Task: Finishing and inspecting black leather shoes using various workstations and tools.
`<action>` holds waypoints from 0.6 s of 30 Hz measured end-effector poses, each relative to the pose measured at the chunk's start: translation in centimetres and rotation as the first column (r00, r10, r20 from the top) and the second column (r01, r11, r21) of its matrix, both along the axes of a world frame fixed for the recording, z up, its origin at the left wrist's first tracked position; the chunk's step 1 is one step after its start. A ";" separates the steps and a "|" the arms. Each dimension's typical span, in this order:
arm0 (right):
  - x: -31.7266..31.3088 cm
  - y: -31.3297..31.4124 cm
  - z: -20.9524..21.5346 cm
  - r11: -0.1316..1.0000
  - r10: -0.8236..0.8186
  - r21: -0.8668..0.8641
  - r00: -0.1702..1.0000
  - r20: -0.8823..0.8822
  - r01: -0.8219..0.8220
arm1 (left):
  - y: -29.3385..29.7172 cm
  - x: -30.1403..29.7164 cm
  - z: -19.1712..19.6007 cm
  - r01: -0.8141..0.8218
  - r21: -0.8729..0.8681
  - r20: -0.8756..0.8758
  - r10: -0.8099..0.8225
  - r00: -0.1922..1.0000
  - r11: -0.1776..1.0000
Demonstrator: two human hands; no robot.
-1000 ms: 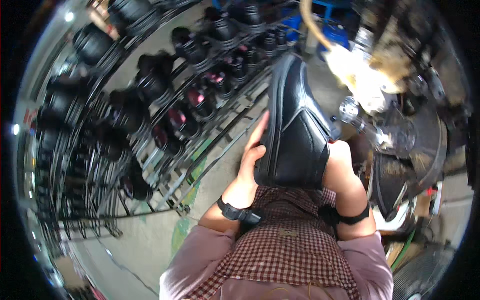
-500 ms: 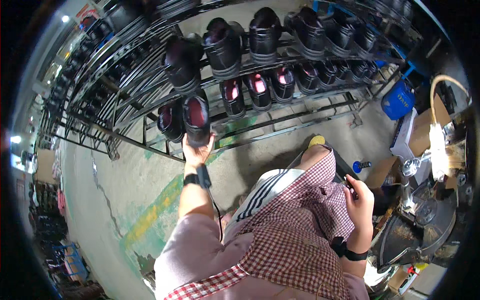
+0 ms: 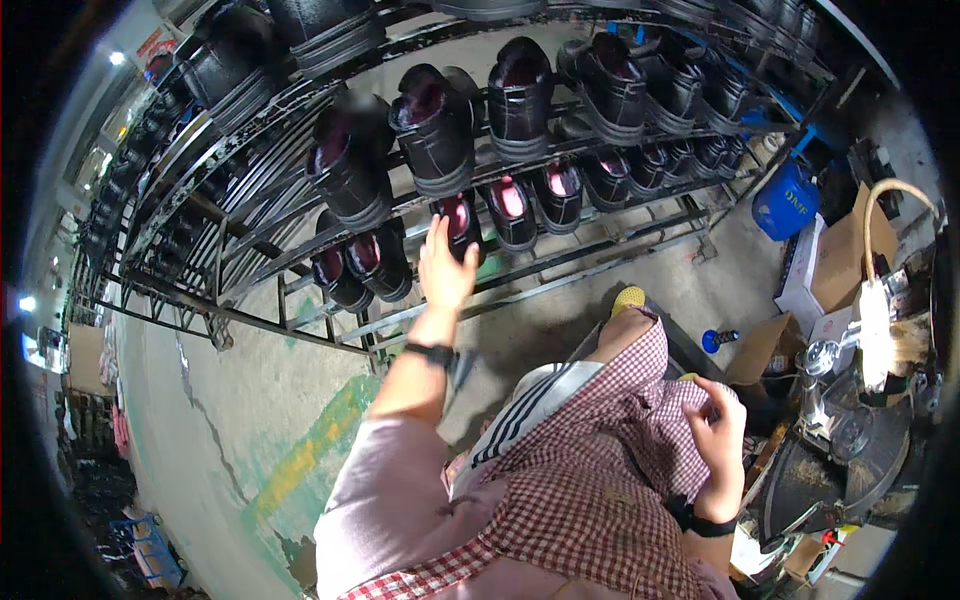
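Observation:
My left hand point(image 3: 447, 272) reaches to the lower shelf of a metal rack, fingers stretched and apart. Its fingertips are at the left side of a black leather shoe point(image 3: 465, 236) with a pink inside; whether they touch cannot be made out. To the left, another black shoe point(image 3: 384, 268) stands on the shelf beside its neighbour point(image 3: 340, 283). My right hand point(image 3: 722, 432) hovers by the chequered apron point(image 3: 590, 500), fingers loosely bent and thumb apart, with nothing visible in it.
The shoe rack point(image 3: 560, 270) spans the front, with rows of black shoes above. At the right are a blue drum point(image 3: 785, 203), cardboard boxes point(image 3: 765, 350), a lit lamp point(image 3: 876, 320) and a machine with a round brush point(image 3: 908, 333). Green and yellow paint marks the floor.
My left hand has let go of a black shoe, now on the lower shelf, and moved right to another shoe. My right hand has hardly moved. The rack appears slightly shifted in view.

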State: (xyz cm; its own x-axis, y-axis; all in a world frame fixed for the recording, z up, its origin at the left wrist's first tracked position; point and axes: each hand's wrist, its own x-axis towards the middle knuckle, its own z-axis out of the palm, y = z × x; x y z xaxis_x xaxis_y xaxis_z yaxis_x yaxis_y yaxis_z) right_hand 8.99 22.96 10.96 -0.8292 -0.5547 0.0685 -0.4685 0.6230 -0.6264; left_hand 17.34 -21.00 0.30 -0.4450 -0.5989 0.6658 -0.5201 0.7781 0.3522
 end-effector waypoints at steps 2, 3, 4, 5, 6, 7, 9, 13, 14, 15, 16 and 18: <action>0.0 -1.5 1.3 0.996 0.059 -0.065 0.998 0.017 -0.058 | -3.3 0.3 0.5 0.097 0.243 0.234 -0.155 0.960 0.965; 0.2 -2.1 1.4 0.989 0.081 -0.126 0.997 0.014 -0.079 | -3.9 0.2 0.9 0.073 0.286 0.384 -0.184 0.905 0.956; 0.3 -2.3 1.1 0.978 0.091 -0.187 0.996 0.011 -0.088 | -2.9 -0.2 2.0 0.204 0.123 0.261 -0.230 0.937 0.971; 0.2 -2.6 0.8 0.968 0.115 -0.233 0.989 0.098 -0.089 | -1.2 -0.4 2.7 0.254 0.089 0.181 -0.267 0.947 0.963; 0.5 -2.7 1.3 0.957 0.164 -0.279 0.946 0.280 -0.083 | 1.2 -0.3 3.2 0.301 0.054 0.100 -0.305 0.947 0.952; 0.4 -2.7 1.3 0.963 0.180 -0.261 0.872 0.456 -0.062 | 4.6 -0.6 5.6 0.355 0.074 0.030 -0.358 0.933 0.932; 0.7 -2.8 0.1 0.956 0.212 -0.291 0.754 0.622 -0.029 | 10.7 0.1 9.0 0.539 0.127 0.054 -0.549 0.834 0.833; 1.3 -4.2 -0.2 0.891 0.118 -0.374 0.666 0.736 0.256 | 21.2 1.0 12.6 0.868 0.087 0.420 -0.808 0.412 0.488; 1.1 -4.0 0.2 0.930 0.051 -0.315 0.781 0.622 0.190 | 23.1 0.4 13.4 0.841 0.317 0.530 -0.817 0.226 0.438; 0.9 -3.2 0.4 0.958 -0.019 -0.242 0.872 0.489 0.157 | 23.6 -0.6 14.6 0.872 0.340 0.555 -0.824 0.115 0.351; 0.5 -1.5 0.3 0.952 -0.065 -0.236 0.881 0.469 0.197 | 23.9 -1.8 15.3 0.894 0.366 0.577 -0.817 0.000 0.258; 0.4 1.2 0.5 0.853 -0.004 -0.420 0.807 0.590 0.311 | 22.9 -3.3 11.7 0.979 0.202 -0.347 -0.931 0.112 0.043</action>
